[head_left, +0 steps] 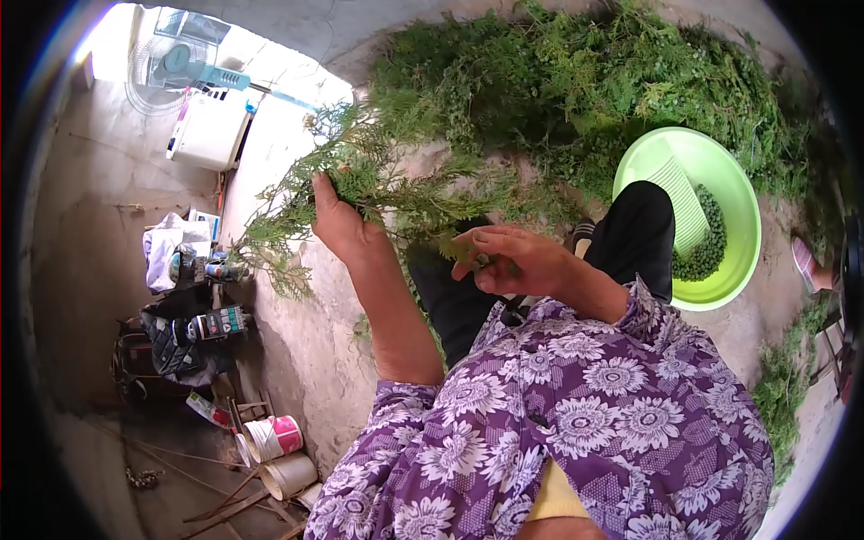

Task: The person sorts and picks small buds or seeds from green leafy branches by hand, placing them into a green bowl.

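Observation:
My left hand [340, 220] is closed around a leafy conifer branch [360, 175], which fans out past the fingers to both sides. Just to the right, my right hand [526, 259] has its fingers curled and pinched together above my lap. A few small greenish round cones [481, 262] show between those fingers, partly hidden. Beside my right knee stands a light green basin [745, 256] with a built-in ridged washboard panel [679, 207]. Many small green cones [711, 238] lie along the side of that panel.
A big heap of cut conifer branches [576, 81] spreads ahead of me. At left are a fan [175, 67], a white plastic box [209, 130], bags [175, 346] and buckets [273, 438]. Another person's foot in a slipper [804, 261] shows at far right.

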`<state>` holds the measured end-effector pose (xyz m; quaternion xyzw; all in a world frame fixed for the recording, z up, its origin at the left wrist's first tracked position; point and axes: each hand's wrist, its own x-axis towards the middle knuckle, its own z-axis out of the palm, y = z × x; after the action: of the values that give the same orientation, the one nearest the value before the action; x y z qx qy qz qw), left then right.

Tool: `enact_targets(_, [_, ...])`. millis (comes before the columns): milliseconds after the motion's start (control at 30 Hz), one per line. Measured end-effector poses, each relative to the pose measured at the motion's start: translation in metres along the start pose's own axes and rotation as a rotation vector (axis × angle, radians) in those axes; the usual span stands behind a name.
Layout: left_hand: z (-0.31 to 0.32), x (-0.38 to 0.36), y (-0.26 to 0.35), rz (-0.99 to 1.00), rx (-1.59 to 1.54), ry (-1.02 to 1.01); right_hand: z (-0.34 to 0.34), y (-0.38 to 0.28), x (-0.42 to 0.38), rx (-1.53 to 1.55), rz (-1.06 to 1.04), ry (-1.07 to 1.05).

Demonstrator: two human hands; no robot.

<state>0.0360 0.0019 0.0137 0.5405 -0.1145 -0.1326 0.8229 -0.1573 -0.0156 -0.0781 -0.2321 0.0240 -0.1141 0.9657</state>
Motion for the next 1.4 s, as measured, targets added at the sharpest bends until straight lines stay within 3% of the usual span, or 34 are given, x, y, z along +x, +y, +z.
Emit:
enact_targets(100, [0.003, -0.008, 0.002, -0.012, -0.007, -0.022, -0.004, 0.001, 0.003, 0.044, 0.018, -0.079])
enact_targets(433, [0.007, -0.010, -0.003, -0.033, -0.017, -0.043, 0.005, -0.001, -0.002, 0.088, 0.046, -0.067])
enact_targets(500, [0.005, -0.005, -0.006, 0.001, -0.017, -0.051, -0.001, 0.002, 0.001, 0.121, 0.092, -0.180])
enact_targets(833, [0.006, -0.001, 0.003, 0.023, -0.032, 0.002, 0.016, -0.015, -0.019, 0.006, 0.172, -0.039])
enact_targets(900, [0.003, 0.003, -0.001, 0.000, -0.019, -0.006, 0.014, -0.021, -0.024, -0.123, 0.027, -0.037])
enact_targets(1067, [0.003, 0.001, 0.002, -0.011, 0.006, 0.026, 0.008, -0.045, -0.043, -0.014, -0.113, -0.058])
enact_targets(1133, [0.005, -0.003, 0.006, -0.031, -0.020, 0.015, 0.010, -0.057, -0.058, -0.222, -0.319, 0.170])
enact_targets(1200, [0.003, -0.005, 0.008, -0.035, -0.019, -0.013, -0.017, -0.066, -0.076, -0.908, -0.760, 0.517])
enact_targets(1267, [-0.003, -0.001, 0.006, -0.024, -0.050, -0.038, -0.030, -0.095, -0.111, -0.428, -0.647, 0.712])
enact_targets(1333, [-0.010, 0.001, 0.003, -0.044, -0.102, -0.155, -0.068, -0.102, -0.146, -0.567, -0.808, 0.939])
enact_targets(1400, [-0.008, -0.001, 0.002, -0.081, -0.135, -0.177, -0.125, -0.103, -0.183, -0.830, -0.718, 1.333])
